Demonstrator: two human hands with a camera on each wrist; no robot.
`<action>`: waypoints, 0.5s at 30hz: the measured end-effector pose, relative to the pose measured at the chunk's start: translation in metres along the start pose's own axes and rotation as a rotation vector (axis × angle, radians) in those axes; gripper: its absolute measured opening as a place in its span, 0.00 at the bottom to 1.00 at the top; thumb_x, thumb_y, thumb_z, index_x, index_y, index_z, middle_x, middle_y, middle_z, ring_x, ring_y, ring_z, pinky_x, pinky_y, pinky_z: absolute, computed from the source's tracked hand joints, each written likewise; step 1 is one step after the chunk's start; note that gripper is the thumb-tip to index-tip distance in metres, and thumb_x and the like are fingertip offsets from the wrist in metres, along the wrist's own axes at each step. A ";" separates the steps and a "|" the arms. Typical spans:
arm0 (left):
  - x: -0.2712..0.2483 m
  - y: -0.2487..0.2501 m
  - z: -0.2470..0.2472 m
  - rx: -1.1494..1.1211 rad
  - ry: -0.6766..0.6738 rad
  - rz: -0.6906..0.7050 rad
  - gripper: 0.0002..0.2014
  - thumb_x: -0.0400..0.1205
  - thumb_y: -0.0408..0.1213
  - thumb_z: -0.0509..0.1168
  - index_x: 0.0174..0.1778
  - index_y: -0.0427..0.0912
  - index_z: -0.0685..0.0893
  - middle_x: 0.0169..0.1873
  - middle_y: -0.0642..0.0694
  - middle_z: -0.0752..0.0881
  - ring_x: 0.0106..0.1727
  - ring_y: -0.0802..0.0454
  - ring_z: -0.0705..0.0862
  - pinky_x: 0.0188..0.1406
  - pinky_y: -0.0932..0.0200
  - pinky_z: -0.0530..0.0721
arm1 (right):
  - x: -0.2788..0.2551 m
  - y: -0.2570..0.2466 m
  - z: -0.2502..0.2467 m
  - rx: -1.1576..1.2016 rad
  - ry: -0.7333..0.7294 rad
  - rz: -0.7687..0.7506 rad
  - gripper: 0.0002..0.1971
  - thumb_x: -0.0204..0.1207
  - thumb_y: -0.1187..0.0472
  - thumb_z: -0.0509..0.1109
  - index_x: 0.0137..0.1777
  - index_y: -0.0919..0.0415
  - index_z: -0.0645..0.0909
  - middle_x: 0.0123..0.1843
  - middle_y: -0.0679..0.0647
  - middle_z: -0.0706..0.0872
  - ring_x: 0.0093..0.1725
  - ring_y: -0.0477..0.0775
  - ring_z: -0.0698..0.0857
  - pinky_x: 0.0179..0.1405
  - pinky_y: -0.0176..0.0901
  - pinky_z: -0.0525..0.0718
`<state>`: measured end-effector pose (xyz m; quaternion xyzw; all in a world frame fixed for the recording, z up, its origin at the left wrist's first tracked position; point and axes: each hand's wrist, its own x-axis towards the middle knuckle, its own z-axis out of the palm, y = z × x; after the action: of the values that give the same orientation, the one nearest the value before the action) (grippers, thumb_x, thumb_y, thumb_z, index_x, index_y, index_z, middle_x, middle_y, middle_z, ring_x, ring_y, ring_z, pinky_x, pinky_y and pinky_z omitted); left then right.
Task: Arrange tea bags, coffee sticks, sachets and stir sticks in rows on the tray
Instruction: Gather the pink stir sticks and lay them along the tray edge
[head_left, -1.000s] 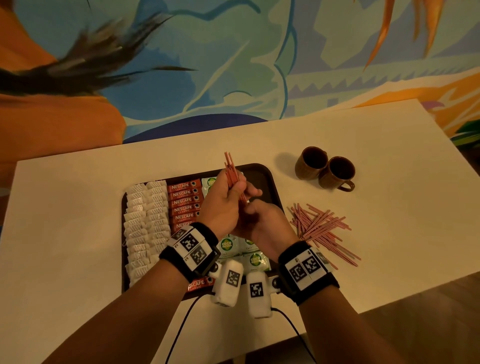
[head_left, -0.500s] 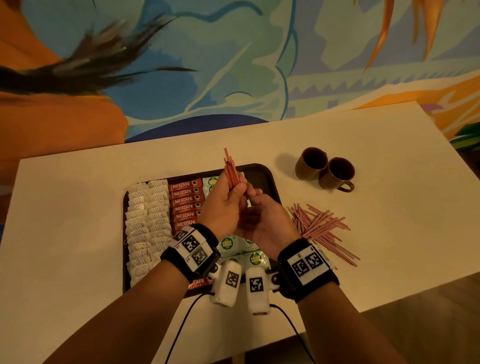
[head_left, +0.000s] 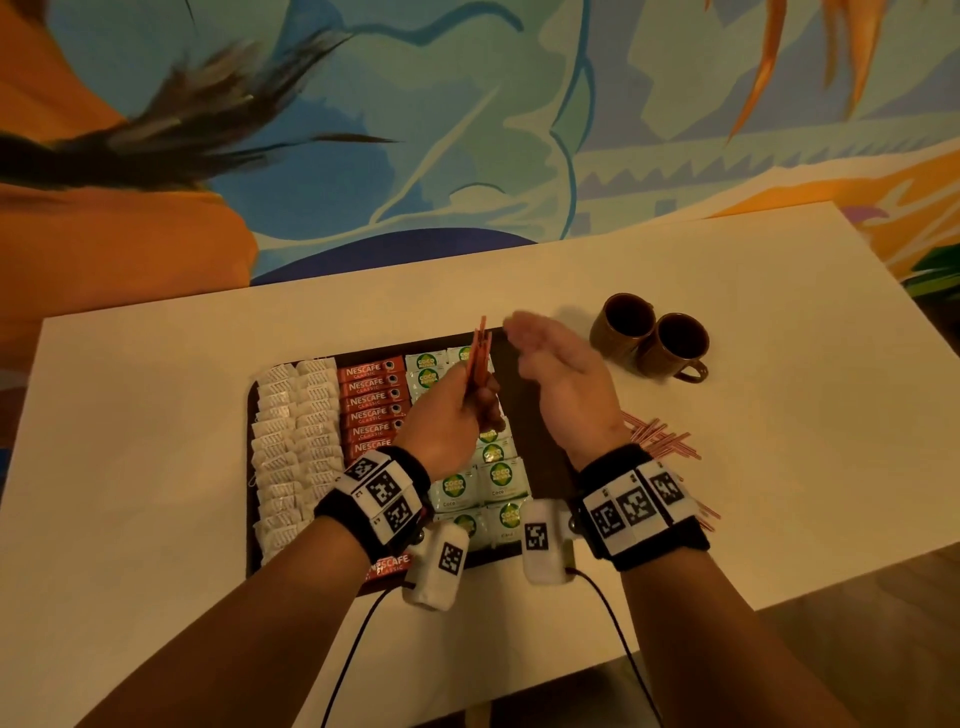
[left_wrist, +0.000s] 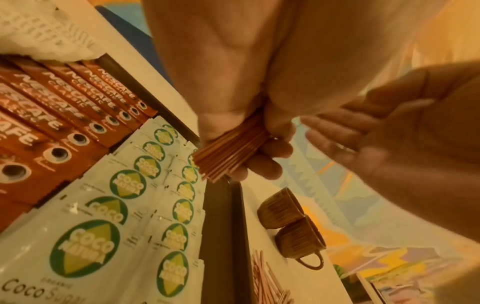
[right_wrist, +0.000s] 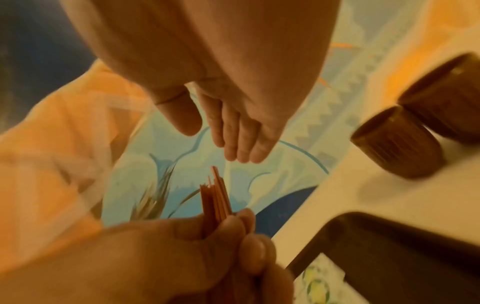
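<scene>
L hand fist-gripped round stir stick bundle, long axis upright, above tray. R hand flat-fingered, holding nothing, just beside bundle tips. Bare strip of tray lies below/right of grip (sticks prob. go there lengthwise). Rows laid: 2 tea bag, 1 coffee, 2 sachet. Loose stick pile right; 2 mugs beyond.

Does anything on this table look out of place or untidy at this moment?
Yes. A loose pile of stir sticks lies criss-crossed on the table, right of the tray, while the packets on the tray sit in neat rows. In the bundle that the left hand holds, the stick ends are uneven.
</scene>
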<state>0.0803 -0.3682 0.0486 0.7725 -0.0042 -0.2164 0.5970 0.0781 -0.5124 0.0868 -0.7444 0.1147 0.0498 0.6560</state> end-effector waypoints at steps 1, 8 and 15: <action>-0.001 0.002 0.001 0.027 -0.027 -0.004 0.07 0.91 0.30 0.54 0.54 0.42 0.77 0.41 0.45 0.80 0.41 0.48 0.83 0.42 0.58 0.87 | 0.001 -0.005 -0.001 -0.068 -0.015 -0.084 0.28 0.74 0.63 0.62 0.75 0.47 0.81 0.74 0.43 0.85 0.74 0.40 0.80 0.80 0.47 0.75; -0.006 0.011 0.004 0.197 -0.094 0.046 0.09 0.91 0.36 0.57 0.65 0.41 0.76 0.51 0.39 0.89 0.49 0.46 0.91 0.51 0.40 0.90 | -0.004 -0.014 -0.008 -0.615 -0.211 -0.272 0.26 0.83 0.66 0.63 0.81 0.52 0.77 0.76 0.53 0.84 0.73 0.52 0.82 0.76 0.45 0.79; -0.005 0.015 0.008 0.107 -0.096 -0.017 0.09 0.92 0.32 0.56 0.66 0.37 0.76 0.48 0.45 0.91 0.41 0.61 0.89 0.48 0.55 0.90 | -0.003 -0.003 -0.014 -0.498 -0.101 -0.236 0.24 0.84 0.64 0.66 0.80 0.51 0.77 0.68 0.50 0.89 0.60 0.42 0.87 0.60 0.33 0.84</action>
<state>0.0767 -0.3782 0.0631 0.7921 -0.0381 -0.2577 0.5520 0.0745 -0.5252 0.0919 -0.8875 -0.0213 0.0365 0.4589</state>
